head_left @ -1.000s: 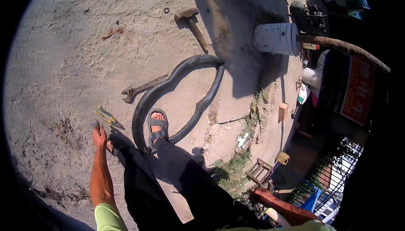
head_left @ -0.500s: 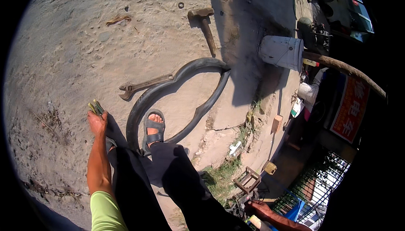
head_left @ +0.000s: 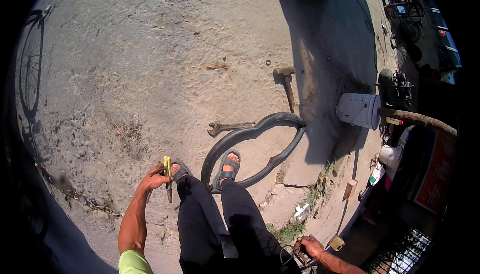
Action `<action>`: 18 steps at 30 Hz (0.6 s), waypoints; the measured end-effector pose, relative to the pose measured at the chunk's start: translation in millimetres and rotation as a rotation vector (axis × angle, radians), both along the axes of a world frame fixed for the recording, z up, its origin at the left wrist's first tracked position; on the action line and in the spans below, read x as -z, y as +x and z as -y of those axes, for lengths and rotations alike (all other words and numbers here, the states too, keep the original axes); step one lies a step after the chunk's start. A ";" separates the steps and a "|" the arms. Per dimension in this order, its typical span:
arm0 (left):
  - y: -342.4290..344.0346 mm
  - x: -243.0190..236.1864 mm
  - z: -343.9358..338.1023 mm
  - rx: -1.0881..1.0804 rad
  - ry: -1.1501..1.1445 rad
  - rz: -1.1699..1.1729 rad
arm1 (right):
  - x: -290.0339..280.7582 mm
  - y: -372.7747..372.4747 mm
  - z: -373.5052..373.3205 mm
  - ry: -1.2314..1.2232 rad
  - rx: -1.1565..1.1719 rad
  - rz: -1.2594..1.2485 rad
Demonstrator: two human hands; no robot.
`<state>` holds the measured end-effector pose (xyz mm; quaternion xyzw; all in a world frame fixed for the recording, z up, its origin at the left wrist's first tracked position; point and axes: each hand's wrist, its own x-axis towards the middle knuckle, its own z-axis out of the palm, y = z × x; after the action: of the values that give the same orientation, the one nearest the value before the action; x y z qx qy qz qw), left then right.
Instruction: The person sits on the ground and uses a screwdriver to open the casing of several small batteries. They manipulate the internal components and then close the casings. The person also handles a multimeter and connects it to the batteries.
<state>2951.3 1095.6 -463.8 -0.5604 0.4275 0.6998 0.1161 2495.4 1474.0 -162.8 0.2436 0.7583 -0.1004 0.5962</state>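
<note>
A wide stretch of sunlit concrete ground (head_left: 150, 64) is seen, with a white bucket (head_left: 357, 110) at the shadow's edge. A black rubber inner tube (head_left: 260, 146) lies looped on the ground, and one sandalled foot (head_left: 227, 166) is planted inside the loop. A hammer (head_left: 286, 85) and a wrench (head_left: 230, 126) lie just beyond the tube. A yellow-handled tool (head_left: 167, 176) is held closed in the left hand (head_left: 154, 179), beside the left leg. Something dark is gripped by the right hand (head_left: 310, 249) at the lower edge; what it is cannot be told. The foot could be caught by the tube on stepping off, and the pointed tool could be knocked against the leg.
</note>
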 end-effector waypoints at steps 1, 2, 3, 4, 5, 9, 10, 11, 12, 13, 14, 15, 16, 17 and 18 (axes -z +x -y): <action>18.8 -14.5 -12.7 0.022 -0.006 0.044 | -2.4 -2.2 1.9 -0.050 -0.008 -0.006; 53.3 -7.0 -41.5 0.010 -0.070 0.086 | -4.8 -4.5 14.9 -0.060 -0.012 -0.016; 61.1 -35.8 -47.2 -0.075 0.006 0.119 | -12.2 -1.4 25.8 -0.081 -0.024 -0.027; 77.6 -48.3 -52.4 -0.028 0.092 0.080 | -19.8 1.4 42.2 -0.103 -0.054 -0.020; 97.6 -60.9 -61.5 0.005 0.183 0.046 | -27.5 4.3 62.8 -0.122 -0.095 -0.001; 145.5 -135.3 -124.4 -0.102 -0.186 0.213 | -31.1 -14.0 57.0 -0.343 -0.733 0.003; 144.3 -176.4 -121.9 -0.134 -0.066 0.172 | -35.6 -19.2 52.0 -0.332 -0.687 -0.025; 149.0 -218.4 -118.3 -0.170 0.044 0.126 | -36.2 -28.5 35.0 -0.328 -0.641 -0.052; 158.5 -229.8 -148.6 -0.229 -0.007 0.128 | -1.8 -64.0 4.5 -0.475 -0.154 0.140; 170.0 -245.9 -178.6 -0.314 -0.001 0.109 | 32.8 -104.5 -16.0 -0.467 -0.226 0.165; 176.4 -258.5 -209.6 -0.408 0.008 0.123 | 48.2 -103.9 -1.1 -0.474 -0.274 0.192; 170.5 -274.7 -221.5 -0.486 0.028 0.103 | 46.7 -103.9 12.0 -0.474 -0.312 0.183; 166.5 -297.4 -233.7 -0.494 0.084 0.184 | 46.7 -103.0 25.1 -0.475 -0.345 0.175; 160.0 -328.8 -247.4 -0.476 0.087 0.257 | 49.7 -103.9 40.7 -0.473 -0.385 0.181; 162.1 -328.4 -291.0 -0.577 0.116 0.282 | 46.8 -99.3 61.5 -0.460 -0.432 0.195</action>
<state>3113.4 1386.6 -135.4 -0.7423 0.1901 0.6425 0.0030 2396.1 1412.5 -209.5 -0.0554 0.6891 -0.1166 0.7131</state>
